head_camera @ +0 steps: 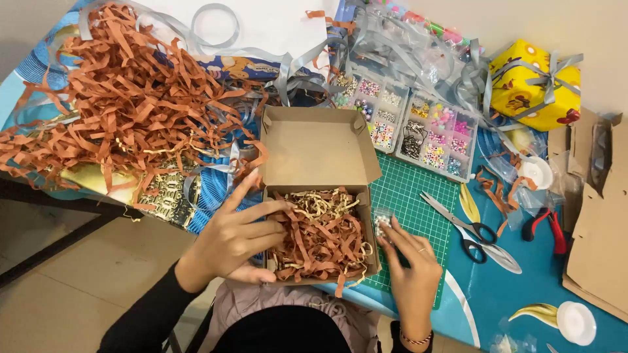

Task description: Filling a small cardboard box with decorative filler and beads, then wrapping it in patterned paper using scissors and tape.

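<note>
Overhead view of a craft table, seen from the head camera. A small cardboard box (pixel 320 196) stood open at the near edge of the table, its lid folded back, its tray filled with brown and cream shredded paper (pixel 320 235). The left hand (pixel 232 238) rested against the left wall of the box, fingers spread and reaching over the rim so that the fingertips touched the shreds. The right hand (pixel 412 261) lay just beside the right wall of the box on a green cutting mat (pixel 418 196); its thumb and forefinger pinched a small clear packet of beads (pixel 381 219), the other fingers loosely curled. A large loose heap of brown paper strips (pixel 124 98) covered the left part of the table, well apart from the hands. Beyond the mat stood two clear bead organisers (pixel 409 121), and grey ribbon (pixel 392 52) was tangled behind them. Scissors (pixel 468 229) lay to the right of the mat, near red-handled pliers (pixel 546 229). A yellow gift box tied with grey ribbon (pixel 533 85) sat at the far right.
</note>
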